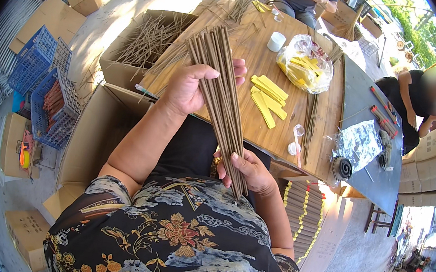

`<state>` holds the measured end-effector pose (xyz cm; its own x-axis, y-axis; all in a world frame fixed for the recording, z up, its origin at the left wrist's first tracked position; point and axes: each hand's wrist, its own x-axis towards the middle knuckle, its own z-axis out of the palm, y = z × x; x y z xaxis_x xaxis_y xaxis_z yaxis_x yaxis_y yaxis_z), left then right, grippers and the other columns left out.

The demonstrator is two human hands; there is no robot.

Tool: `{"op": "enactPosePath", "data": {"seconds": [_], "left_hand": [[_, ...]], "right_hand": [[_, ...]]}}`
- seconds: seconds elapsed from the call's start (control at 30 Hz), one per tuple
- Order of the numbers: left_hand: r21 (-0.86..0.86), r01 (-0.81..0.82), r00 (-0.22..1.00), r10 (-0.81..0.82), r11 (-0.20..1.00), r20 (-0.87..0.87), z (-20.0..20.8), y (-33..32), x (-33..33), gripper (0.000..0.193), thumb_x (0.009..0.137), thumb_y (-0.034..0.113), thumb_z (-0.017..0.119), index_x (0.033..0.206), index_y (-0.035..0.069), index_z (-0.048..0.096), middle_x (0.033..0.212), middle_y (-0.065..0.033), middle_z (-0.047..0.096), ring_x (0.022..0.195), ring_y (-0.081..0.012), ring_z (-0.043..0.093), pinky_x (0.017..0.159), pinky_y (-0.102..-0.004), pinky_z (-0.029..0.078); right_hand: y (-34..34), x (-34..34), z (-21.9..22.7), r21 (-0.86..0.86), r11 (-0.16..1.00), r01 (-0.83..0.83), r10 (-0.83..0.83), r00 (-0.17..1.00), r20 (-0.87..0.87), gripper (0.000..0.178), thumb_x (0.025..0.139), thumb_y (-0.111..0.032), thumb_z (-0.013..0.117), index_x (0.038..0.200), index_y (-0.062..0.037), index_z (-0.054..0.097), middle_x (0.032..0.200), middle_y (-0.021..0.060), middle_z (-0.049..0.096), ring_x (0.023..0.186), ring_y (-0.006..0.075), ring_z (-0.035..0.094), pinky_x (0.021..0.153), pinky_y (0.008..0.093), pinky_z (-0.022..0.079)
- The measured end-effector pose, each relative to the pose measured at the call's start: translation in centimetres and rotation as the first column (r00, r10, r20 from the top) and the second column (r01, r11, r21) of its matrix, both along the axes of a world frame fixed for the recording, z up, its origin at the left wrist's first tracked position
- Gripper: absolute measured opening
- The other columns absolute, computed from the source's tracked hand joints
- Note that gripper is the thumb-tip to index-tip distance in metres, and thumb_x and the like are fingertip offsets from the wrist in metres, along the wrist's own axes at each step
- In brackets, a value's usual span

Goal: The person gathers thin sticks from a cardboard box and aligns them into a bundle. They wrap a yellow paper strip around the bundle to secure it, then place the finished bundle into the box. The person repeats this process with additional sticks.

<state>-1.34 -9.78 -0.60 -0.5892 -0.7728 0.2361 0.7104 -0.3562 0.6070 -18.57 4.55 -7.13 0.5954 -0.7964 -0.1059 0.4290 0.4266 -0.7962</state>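
A thick bundle of brown incense sticks (218, 98) slants across my lap, its upper end over the table edge and its lower end near my shirt. My left hand (194, 87) is wrapped round the upper part, thumb across the front and fingertips showing on the far side. Lower down, my right hand (246, 172) grips the bundle near its bottom end. On the wooden table beyond lie yellow paper strips (269, 96), and a clear plastic bag (305, 65) holds more of them.
A cardboard box (123, 71) of loose sticks stands left of the table (227, 56). Blue crates (57, 109) sit farther left. Yellow-banded bundles (303, 215) lie below right. A white jar (276, 41) stands on the table. Two other people work at the far side and right.
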Motion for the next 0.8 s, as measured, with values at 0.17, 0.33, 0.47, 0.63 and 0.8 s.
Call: {"op": "enactPosePath", "data": {"seconds": [0.17,0.33,0.47,0.63,0.8], "left_hand": [[-0.048,-0.171,0.971,0.177,0.984,0.16,0.35,0.62,-0.26,0.036,0.076,-0.003,0.055,0.112,-0.003,0.049,0.105,-0.0195,0.058,0.101,-0.0284,0.057,0.09,-0.0417,0.047],[0.003,-0.218,0.946,0.211,0.976,0.244,0.08,0.47,-0.07,0.028,0.079,-0.001,0.055,0.107,-0.003,0.053,0.101,-0.018,0.06,0.097,-0.0268,0.058,0.087,-0.0399,0.048],[0.033,-0.081,0.983,0.074,0.996,0.17,0.23,0.36,0.12,0.033,0.08,0.004,0.052,0.111,-0.008,0.05,0.102,-0.0192,0.059,0.098,-0.028,0.058,0.088,-0.0388,0.047],[0.102,0.002,0.995,-0.012,0.995,0.098,-0.09,-0.05,0.36,0.049,0.075,0.008,0.044,0.12,-0.012,0.039,0.113,-0.0249,0.051,0.102,-0.0318,0.055,0.09,-0.041,0.045],[0.1,0.076,0.997,-0.076,0.992,-0.004,-0.13,-0.15,0.31,0.052,0.073,0.007,0.044,0.121,-0.013,0.038,0.114,-0.0259,0.051,0.103,-0.033,0.054,0.092,-0.0422,0.044]], "right_hand": [[-0.02,0.19,-0.08,-0.039,0.999,0.012,-0.016,0.994,-0.106,0.033,0.09,-0.026,0.049,0.11,0.0,0.049,0.072,0.0074,0.057,0.057,0.0122,0.055,0.052,0.0222,0.045],[-0.11,0.23,-0.33,-0.052,0.998,0.022,-0.03,0.987,-0.159,0.033,0.09,-0.026,0.049,0.111,-0.0004,0.048,0.073,0.0073,0.057,0.057,0.0121,0.055,0.052,0.0228,0.046],[-0.06,0.14,-0.1,-0.022,1.0,0.022,-0.023,0.999,-0.044,0.035,0.092,-0.028,0.045,0.111,0.0002,0.048,0.074,0.0087,0.058,0.056,0.0131,0.055,0.052,0.0227,0.046],[-0.07,0.11,0.0,0.02,1.0,0.019,-0.018,1.0,-0.015,0.041,0.092,-0.034,0.041,0.112,0.0014,0.047,0.075,0.0103,0.058,0.055,0.0138,0.055,0.052,0.0229,0.045],[0.02,0.15,0.14,0.033,0.999,0.017,-0.018,1.0,0.019,0.041,0.092,-0.033,0.042,0.113,0.0013,0.047,0.075,0.01,0.058,0.054,0.0129,0.054,0.051,0.0228,0.044]]}}
